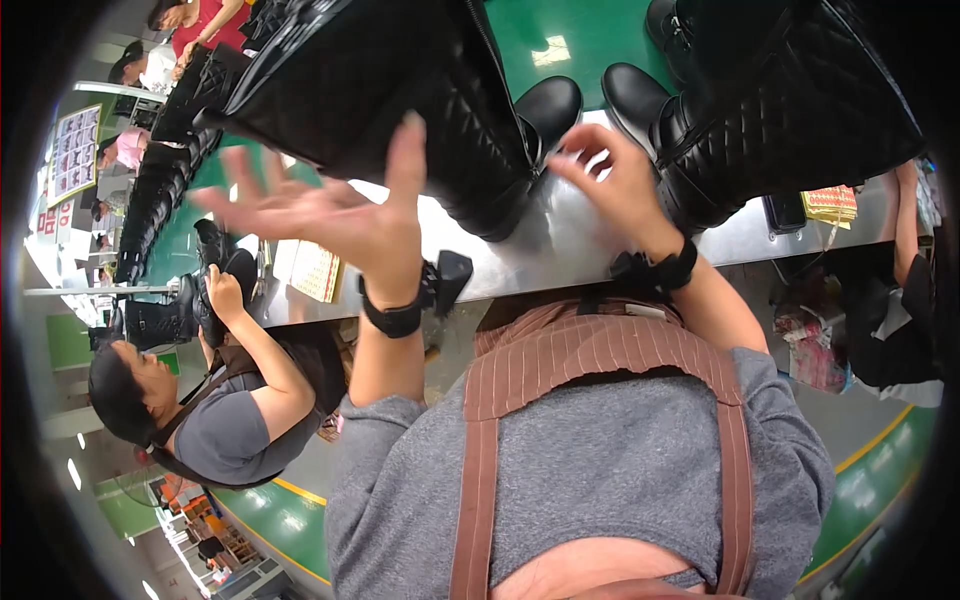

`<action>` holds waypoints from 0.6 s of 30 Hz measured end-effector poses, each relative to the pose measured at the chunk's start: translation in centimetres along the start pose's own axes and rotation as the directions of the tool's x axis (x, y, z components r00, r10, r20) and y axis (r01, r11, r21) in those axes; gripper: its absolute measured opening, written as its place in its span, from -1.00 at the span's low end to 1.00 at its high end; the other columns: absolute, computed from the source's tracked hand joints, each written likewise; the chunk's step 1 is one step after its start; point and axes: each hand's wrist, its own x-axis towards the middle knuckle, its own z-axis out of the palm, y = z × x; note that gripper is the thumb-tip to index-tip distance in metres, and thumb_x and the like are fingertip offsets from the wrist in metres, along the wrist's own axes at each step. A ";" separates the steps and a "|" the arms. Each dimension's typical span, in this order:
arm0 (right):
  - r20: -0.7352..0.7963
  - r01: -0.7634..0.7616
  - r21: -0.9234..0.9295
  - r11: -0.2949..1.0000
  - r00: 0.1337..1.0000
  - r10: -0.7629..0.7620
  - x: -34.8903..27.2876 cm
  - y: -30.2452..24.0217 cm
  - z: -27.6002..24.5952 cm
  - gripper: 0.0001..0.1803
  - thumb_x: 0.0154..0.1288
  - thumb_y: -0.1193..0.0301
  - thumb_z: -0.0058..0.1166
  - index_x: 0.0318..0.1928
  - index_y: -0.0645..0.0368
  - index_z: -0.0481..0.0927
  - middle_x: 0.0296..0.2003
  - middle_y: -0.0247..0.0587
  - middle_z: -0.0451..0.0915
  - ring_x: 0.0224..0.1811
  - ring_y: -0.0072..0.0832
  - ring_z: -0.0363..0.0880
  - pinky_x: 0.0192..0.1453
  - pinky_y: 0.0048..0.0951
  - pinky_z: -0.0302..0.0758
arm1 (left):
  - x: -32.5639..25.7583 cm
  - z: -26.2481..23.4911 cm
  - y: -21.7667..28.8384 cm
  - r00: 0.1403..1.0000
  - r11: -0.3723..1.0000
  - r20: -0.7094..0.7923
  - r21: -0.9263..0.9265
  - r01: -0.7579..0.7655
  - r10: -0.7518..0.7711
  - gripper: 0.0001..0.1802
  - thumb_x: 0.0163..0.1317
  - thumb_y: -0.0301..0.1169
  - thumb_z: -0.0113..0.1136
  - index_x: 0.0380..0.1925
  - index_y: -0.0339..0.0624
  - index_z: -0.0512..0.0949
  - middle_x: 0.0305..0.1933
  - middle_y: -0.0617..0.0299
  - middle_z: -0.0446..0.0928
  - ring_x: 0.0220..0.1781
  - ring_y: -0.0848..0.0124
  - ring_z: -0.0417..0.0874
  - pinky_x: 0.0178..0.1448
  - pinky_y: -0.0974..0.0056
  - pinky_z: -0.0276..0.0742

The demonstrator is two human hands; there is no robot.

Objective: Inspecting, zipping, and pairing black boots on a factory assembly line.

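Note:
Two tall black quilted boots lie on a metal worktable (560, 250). My left hand (330, 215) is open with its fingers spread, palm up, just in front of the left boot (400, 90) and not gripping it. My right hand (620, 185) hovers with loosely bent fingers at the ankle of the right boot (790, 110), close to its strap; nothing is in it. Both wrists wear black bands. My grey shirt and brown striped apron (600, 350) fill the lower part of the view.
A co-worker in a grey shirt (235, 420) at the left handles another black boot (165, 320). A row of black boots (150, 200) runs along a green belt. Patterned cards (318, 270) lie on the table. Another person's arm (905, 230) is at the right edge.

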 end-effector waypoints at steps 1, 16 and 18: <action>0.044 -0.010 0.032 0.999 0.999 0.009 -0.7 0.5 0.7 -0.67 0.09 0.27 0.38 -0.24 0.21 0.62 -0.37 -0.29 0.66 -0.38 -0.58 0.62 -0.31 -0.54 0.52 | -2.5 0.5 -0.2 0.988 0.991 0.086 -0.012 0.130 -0.129 0.51 -0.23 -0.32 0.64 0.42 -0.25 -0.46 0.41 -0.17 -0.21 0.41 -0.01 -0.01 0.48 -0.08 -0.09; 0.017 -0.188 0.199 0.962 0.982 0.189 -1.3 2.0 4.7 -0.85 0.15 0.45 0.32 -0.33 0.26 0.64 -0.52 -0.34 0.64 -0.52 -0.67 0.59 -0.44 -0.64 0.49 | -14.9 2.1 -3.4 0.402 0.393 0.745 -0.203 0.897 -0.533 -0.30 -0.13 -0.50 0.55 0.06 -0.32 0.42 0.01 0.12 0.58 0.02 0.38 0.60 0.13 0.30 0.51; -0.023 -0.163 0.204 0.965 0.985 0.171 -1.3 1.9 5.0 -0.86 0.15 0.46 0.31 -0.34 0.27 0.64 -0.53 -0.29 0.67 -0.53 -0.63 0.63 -0.47 -0.63 0.51 | -14.9 2.0 -3.3 0.398 0.378 0.744 -0.210 0.902 -0.536 -0.29 -0.13 -0.50 0.55 0.07 -0.32 0.40 0.02 0.12 0.57 0.03 0.38 0.59 0.13 0.30 0.51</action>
